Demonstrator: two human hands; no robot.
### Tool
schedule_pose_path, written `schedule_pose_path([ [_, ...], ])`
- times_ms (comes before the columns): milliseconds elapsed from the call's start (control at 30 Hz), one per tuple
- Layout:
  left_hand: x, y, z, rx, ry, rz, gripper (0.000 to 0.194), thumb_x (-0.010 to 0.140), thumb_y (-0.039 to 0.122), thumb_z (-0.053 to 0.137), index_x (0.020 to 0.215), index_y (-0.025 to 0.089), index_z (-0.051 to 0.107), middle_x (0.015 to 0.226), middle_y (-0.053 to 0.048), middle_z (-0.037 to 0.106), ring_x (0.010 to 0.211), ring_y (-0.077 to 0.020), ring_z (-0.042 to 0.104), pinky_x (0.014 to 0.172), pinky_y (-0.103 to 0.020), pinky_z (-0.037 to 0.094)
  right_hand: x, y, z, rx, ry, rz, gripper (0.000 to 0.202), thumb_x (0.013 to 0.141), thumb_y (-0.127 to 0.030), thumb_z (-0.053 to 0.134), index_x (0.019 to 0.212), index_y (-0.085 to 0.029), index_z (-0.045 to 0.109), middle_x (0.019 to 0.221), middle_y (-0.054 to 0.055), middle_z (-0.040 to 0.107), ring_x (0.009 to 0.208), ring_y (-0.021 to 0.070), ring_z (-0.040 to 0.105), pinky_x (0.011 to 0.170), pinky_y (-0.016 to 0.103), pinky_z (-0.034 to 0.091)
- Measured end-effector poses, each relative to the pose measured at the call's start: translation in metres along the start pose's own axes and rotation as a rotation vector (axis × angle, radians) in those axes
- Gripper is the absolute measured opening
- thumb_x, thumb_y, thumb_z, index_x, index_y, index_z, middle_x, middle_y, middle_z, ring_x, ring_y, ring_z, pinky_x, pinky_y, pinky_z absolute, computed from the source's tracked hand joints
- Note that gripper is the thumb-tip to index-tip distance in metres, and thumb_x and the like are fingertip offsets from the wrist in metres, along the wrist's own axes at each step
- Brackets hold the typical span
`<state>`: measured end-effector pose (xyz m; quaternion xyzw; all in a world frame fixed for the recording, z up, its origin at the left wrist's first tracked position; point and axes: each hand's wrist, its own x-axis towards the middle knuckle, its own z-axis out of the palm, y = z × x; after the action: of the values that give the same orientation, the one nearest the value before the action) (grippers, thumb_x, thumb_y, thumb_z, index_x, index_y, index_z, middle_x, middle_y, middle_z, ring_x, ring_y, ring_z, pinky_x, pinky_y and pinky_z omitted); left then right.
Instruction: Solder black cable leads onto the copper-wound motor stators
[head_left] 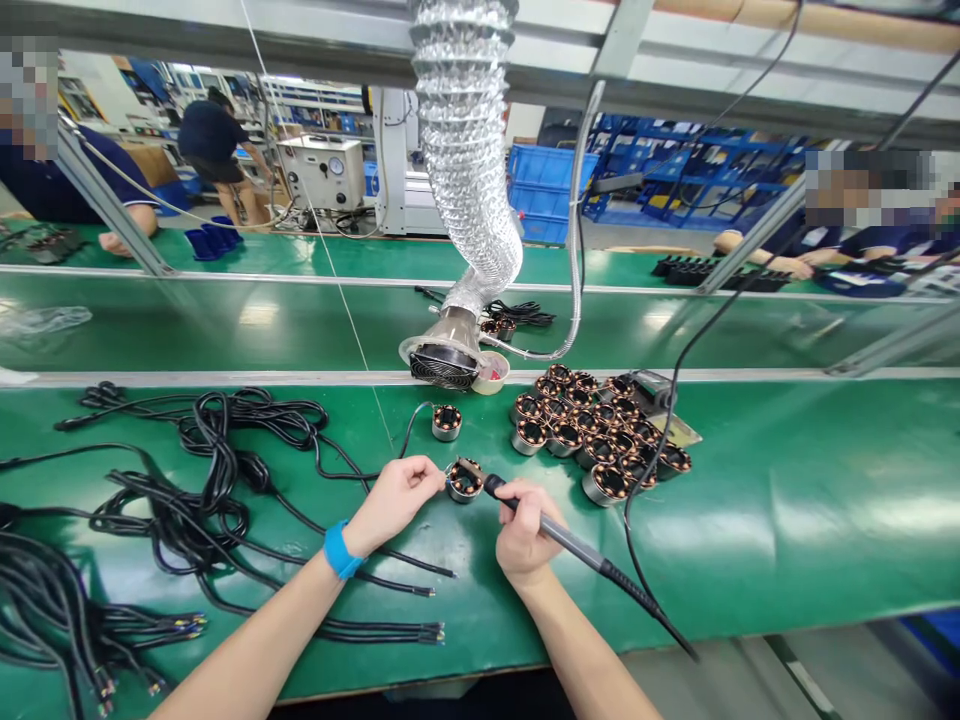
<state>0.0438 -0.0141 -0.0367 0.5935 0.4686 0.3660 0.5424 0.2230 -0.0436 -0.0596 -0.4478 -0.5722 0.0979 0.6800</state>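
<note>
My right hand (525, 525) grips a soldering iron (559, 530), its tip resting at the top of a motor stator (464, 481) with copper windings. At the stator's left edge, my left hand (405, 495) is closed in a pinch, a blue band round the wrist. Thin wire ends show at those fingertips, though what exactly they hold is too small to make out. Just behind stands another stator (447, 423) with a black cable joined to it. To the right, several more stators (581, 425) are grouped close together.
Black cables (217, 450) lie coiled across the left side, with stripped ends (427, 632) pointing right. A fume extractor duct (465, 130) hangs over the bench, its fan (444, 366) behind the stators. A roll of tape (491, 372) sits beside it. Other people work across the bench.
</note>
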Motion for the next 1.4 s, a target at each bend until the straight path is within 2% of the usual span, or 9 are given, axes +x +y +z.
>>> schedule_pose_path([
  [133, -0.001, 0.003, 0.001, -0.005, -0.004, -0.006, 0.032, 0.084, 0.042, 0.059, 0.07, 0.014, 0.061, 0.064, 0.001, 0.054, 0.061, -0.0113, 0.042, 0.059, -0.023, 0.032, 0.0, 0.002, 0.0, 0.006, 0.01, 0.006, 0.036, 0.094, -0.022, 0.039, 0.072, -0.018, 0.067, 0.05, -0.003, 0.051, 0.047, 0.0139, 0.054, 0.053, 0.03, 0.046],
  [300, -0.003, 0.009, -0.002, -0.029, -0.022, -0.04, 0.036, 0.082, 0.049, 0.06, 0.071, 0.015, 0.061, 0.059, 0.003, 0.048, 0.054, -0.01, 0.037, 0.053, -0.023, 0.028, -0.001, 0.006, 0.0, -0.055, 0.011, 0.005, 0.037, 0.094, -0.023, 0.038, 0.073, -0.018, 0.068, 0.055, -0.001, 0.056, 0.052, 0.015, 0.059, 0.055, 0.03, 0.049],
  [533, -0.002, 0.007, -0.012, -0.082, -0.093, -0.125, 0.044, 0.071, 0.055, 0.074, 0.081, 0.015, 0.058, 0.06, 0.006, 0.045, 0.049, -0.0066, 0.031, 0.046, -0.021, 0.021, 0.004, 0.005, 0.001, -0.143, 0.013, -0.045, 0.039, 0.094, -0.025, 0.036, 0.071, -0.018, 0.066, 0.055, 0.0, 0.057, 0.05, 0.0145, 0.058, 0.053, 0.029, 0.049],
  [767, 0.002, 0.007, -0.003, -0.078, -0.117, -0.142, 0.053, 0.07, 0.065, 0.071, 0.068, 0.014, 0.058, 0.05, 0.009, 0.035, 0.045, -0.0053, 0.022, 0.044, -0.023, 0.012, 0.003, 0.006, 0.003, -0.106, 0.009, -0.062, 0.036, 0.093, -0.023, 0.037, 0.073, -0.017, 0.066, 0.058, 0.0, 0.059, 0.052, 0.0144, 0.059, 0.054, 0.028, 0.048],
  [900, 0.001, 0.007, -0.002, -0.064, -0.116, -0.168, 0.059, 0.074, 0.07, 0.064, 0.077, 0.011, 0.065, 0.049, 0.01, 0.028, 0.044, -0.0054, 0.018, 0.044, -0.024, 0.009, 0.003, 0.006, 0.004, -0.102, 0.0, -0.072, 0.035, 0.093, -0.023, 0.038, 0.073, -0.017, 0.066, 0.058, -0.001, 0.059, 0.051, 0.0136, 0.058, 0.053, 0.028, 0.048],
  [1033, 0.001, 0.005, -0.007, -0.167, -0.134, -0.215, 0.055, 0.068, 0.066, 0.073, 0.082, 0.014, 0.059, 0.054, 0.011, 0.03, 0.044, -0.0043, 0.018, 0.043, -0.022, 0.009, 0.005, 0.005, 0.003, -0.106, -0.001, -0.084, 0.035, 0.094, -0.022, 0.038, 0.074, -0.017, 0.066, 0.058, -0.001, 0.059, 0.049, 0.0129, 0.057, 0.053, 0.027, 0.048],
  [1167, 0.001, 0.005, -0.005, -0.148, -0.07, -0.165, 0.052, 0.067, 0.062, 0.075, 0.075, 0.015, 0.055, 0.054, 0.01, 0.032, 0.045, -0.0046, 0.02, 0.044, -0.022, 0.011, 0.006, 0.005, 0.003, -0.105, 0.003, -0.099, 0.034, 0.094, -0.021, 0.039, 0.074, -0.017, 0.066, 0.057, -0.001, 0.059, 0.05, 0.0129, 0.058, 0.054, 0.027, 0.048],
  [1400, 0.0, 0.005, 0.002, -0.034, -0.054, -0.107, 0.057, 0.078, 0.067, 0.062, 0.078, 0.01, 0.067, 0.048, 0.009, 0.029, 0.044, -0.0065, 0.021, 0.044, -0.024, 0.012, 0.006, 0.005, 0.004, -0.094, -0.014, -0.107, 0.032, 0.093, -0.019, 0.04, 0.075, -0.017, 0.067, 0.06, 0.0, 0.061, 0.054, 0.0135, 0.06, 0.055, 0.027, 0.047],
])
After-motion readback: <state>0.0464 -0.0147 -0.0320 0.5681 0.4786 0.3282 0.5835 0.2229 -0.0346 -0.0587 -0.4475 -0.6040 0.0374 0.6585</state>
